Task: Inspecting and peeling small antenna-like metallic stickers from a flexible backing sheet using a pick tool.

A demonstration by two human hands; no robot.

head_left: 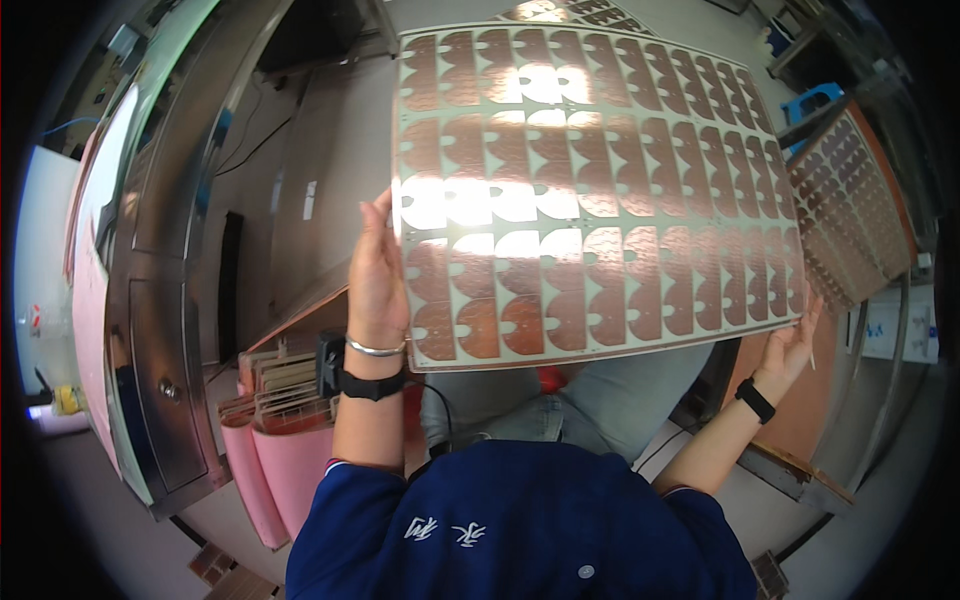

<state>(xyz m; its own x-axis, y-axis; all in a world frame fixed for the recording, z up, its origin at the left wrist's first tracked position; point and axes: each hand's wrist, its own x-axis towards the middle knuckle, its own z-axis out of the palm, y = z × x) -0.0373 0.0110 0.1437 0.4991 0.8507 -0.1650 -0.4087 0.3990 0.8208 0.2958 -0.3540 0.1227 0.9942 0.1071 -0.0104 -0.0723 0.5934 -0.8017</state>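
Grip: L hand (pixel 378 285) clasped on panel's (pixel 610 195) L edge, R hand (pixel 787 345) on its lower R corner; fingers partly hidden, so exact gap can't tell. Progress, prob.: panel's lifted, not yet set down; rest of job unclear. It's up over lap (pixel 630 395), patterned face to cam, long axis approx. L–R, bottom edge rising to R. 2nd panel (pixel 855 205) slants beyond, far R; pink sheets (pixel 300 475) lower L.
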